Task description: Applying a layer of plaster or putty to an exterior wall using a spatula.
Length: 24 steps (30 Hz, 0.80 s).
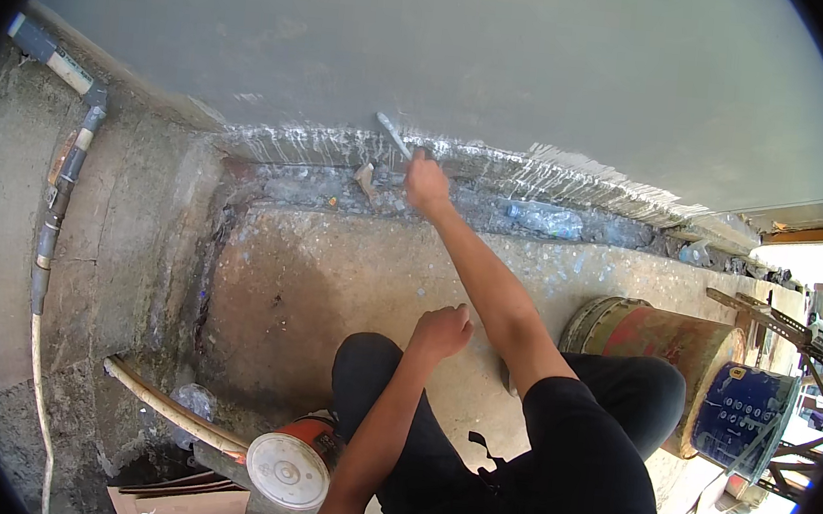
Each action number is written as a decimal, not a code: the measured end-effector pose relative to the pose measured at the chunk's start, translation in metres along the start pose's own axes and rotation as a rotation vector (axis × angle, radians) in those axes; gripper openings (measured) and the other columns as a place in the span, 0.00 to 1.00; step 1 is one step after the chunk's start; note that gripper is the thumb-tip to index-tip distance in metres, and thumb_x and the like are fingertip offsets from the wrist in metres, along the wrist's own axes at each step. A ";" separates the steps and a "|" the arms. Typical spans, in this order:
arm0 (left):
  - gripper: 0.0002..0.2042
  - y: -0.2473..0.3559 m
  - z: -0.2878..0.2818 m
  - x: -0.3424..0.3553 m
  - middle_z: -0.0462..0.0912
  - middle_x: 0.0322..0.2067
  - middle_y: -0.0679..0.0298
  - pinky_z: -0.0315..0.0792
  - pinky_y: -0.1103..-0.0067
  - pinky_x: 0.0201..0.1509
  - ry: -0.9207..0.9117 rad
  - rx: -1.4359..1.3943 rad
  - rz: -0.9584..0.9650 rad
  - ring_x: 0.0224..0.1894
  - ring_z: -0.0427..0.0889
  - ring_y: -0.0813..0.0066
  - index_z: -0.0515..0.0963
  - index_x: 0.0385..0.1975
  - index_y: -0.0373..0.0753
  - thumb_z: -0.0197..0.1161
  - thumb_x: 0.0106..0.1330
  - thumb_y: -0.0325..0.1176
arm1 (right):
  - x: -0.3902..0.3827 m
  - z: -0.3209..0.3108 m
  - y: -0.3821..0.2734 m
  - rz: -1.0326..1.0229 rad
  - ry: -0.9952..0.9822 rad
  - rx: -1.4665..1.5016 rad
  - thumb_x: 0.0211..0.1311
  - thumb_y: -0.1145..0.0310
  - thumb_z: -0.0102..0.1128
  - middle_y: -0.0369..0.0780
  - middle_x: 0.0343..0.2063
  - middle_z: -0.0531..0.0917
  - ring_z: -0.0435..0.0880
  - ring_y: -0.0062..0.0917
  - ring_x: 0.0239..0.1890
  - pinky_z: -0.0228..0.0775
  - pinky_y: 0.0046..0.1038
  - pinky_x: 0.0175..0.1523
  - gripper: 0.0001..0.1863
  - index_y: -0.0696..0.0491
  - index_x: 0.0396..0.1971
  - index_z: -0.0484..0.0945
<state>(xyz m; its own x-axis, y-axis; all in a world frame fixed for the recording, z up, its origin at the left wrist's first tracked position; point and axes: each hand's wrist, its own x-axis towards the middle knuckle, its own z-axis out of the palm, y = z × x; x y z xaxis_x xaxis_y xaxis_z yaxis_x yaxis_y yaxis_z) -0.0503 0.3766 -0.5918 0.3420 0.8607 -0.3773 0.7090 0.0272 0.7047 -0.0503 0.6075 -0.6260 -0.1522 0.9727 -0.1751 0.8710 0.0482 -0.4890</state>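
Note:
My right hand [427, 182] is closed around a slim, pale, flat-looking tool [393, 133]; its exact kind cannot be made out. The tool's far end points up and left against the lower part of a grey wall [506, 70]. White streaks and short strokes [314, 139] run along the wall's bottom edge on both sides of it. Near my left knee, my left hand [442, 331] is curled into a loose fist with nothing showing from it. Below my right hand, a small pale brown scrap [366, 180] lies in the gutter along the wall foot.
A clear plastic bottle [544, 220] lies in the debris-strewn gutter. At right lie a large stained bucket [658, 352] and a blue container [742, 413], beside a metal frame [778, 323]. A white-lidded tub [287, 471], cardboard [184, 509] and pipes [72, 164] are at left.

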 end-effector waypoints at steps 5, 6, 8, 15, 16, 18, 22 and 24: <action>0.10 0.005 -0.007 0.000 0.79 0.27 0.49 0.71 0.61 0.37 0.018 -0.001 0.048 0.31 0.79 0.50 0.71 0.28 0.33 0.50 0.58 0.35 | -0.034 -0.016 0.075 0.335 0.267 0.173 0.62 0.64 0.45 0.58 0.28 0.78 0.77 0.54 0.34 0.68 0.49 0.39 0.14 0.62 0.36 0.67; 0.10 0.003 -0.008 -0.004 0.79 0.26 0.48 0.71 0.61 0.36 0.004 -0.007 0.017 0.31 0.78 0.49 0.71 0.28 0.33 0.50 0.57 0.35 | -0.039 -0.015 0.082 0.409 0.305 0.196 0.63 0.65 0.45 0.58 0.28 0.78 0.77 0.54 0.34 0.69 0.48 0.39 0.13 0.62 0.36 0.66; 0.10 0.005 -0.013 -0.010 0.78 0.27 0.48 0.70 0.62 0.38 -0.032 -0.013 -0.036 0.33 0.78 0.50 0.71 0.29 0.33 0.50 0.58 0.34 | -0.033 -0.010 0.102 0.487 0.476 0.277 0.59 0.67 0.48 0.57 0.27 0.78 0.78 0.53 0.34 0.69 0.46 0.39 0.13 0.63 0.34 0.67; 0.13 -0.005 -0.004 -0.009 0.80 0.31 0.50 0.72 0.62 0.38 -0.135 0.046 -0.050 0.33 0.79 0.49 0.73 0.34 0.33 0.51 0.57 0.37 | 0.021 0.027 0.001 0.589 0.555 0.658 0.47 0.75 0.54 0.56 0.31 0.77 0.78 0.49 0.37 0.71 0.39 0.43 0.14 0.66 0.33 0.67; 0.13 -0.023 0.008 -0.019 0.80 0.31 0.50 0.72 0.62 0.38 -0.137 0.063 -0.076 0.33 0.79 0.49 0.73 0.34 0.33 0.51 0.57 0.37 | 0.006 0.036 -0.048 0.510 0.423 0.736 0.48 0.75 0.52 0.57 0.32 0.76 0.78 0.49 0.39 0.70 0.41 0.44 0.13 0.66 0.34 0.66; 0.15 -0.038 0.042 -0.018 0.80 0.33 0.51 0.71 0.62 0.37 0.608 -0.334 0.177 0.34 0.78 0.49 0.73 0.37 0.33 0.50 0.59 0.38 | -0.002 0.040 -0.082 0.352 0.269 0.700 0.48 0.75 0.51 0.60 0.32 0.76 0.77 0.52 0.39 0.70 0.42 0.44 0.14 0.67 0.35 0.66; 0.14 -0.013 0.011 -0.005 0.80 0.31 0.50 0.70 0.61 0.37 0.017 0.024 0.080 0.33 0.78 0.49 0.72 0.35 0.32 0.48 0.60 0.37 | -0.004 0.025 -0.046 0.145 0.050 0.327 0.53 0.76 0.47 0.59 0.31 0.78 0.78 0.52 0.38 0.71 0.42 0.43 0.12 0.66 0.37 0.66; 0.12 -0.006 -0.005 -0.007 0.79 0.28 0.48 0.70 0.61 0.37 -0.089 0.052 -0.099 0.32 0.78 0.49 0.71 0.31 0.32 0.49 0.59 0.37 | 0.001 0.001 -0.005 -0.014 -0.047 0.057 0.56 0.74 0.44 0.54 0.32 0.80 0.81 0.46 0.37 0.73 0.43 0.42 0.10 0.63 0.37 0.68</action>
<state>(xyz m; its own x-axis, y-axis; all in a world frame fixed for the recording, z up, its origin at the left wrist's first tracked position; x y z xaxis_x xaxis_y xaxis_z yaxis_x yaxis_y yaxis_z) -0.0602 0.3726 -0.5907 0.3208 0.8064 -0.4967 0.7723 0.0809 0.6301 -0.0555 0.6077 -0.6246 -0.1870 0.9602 -0.2074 0.8410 0.0474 -0.5389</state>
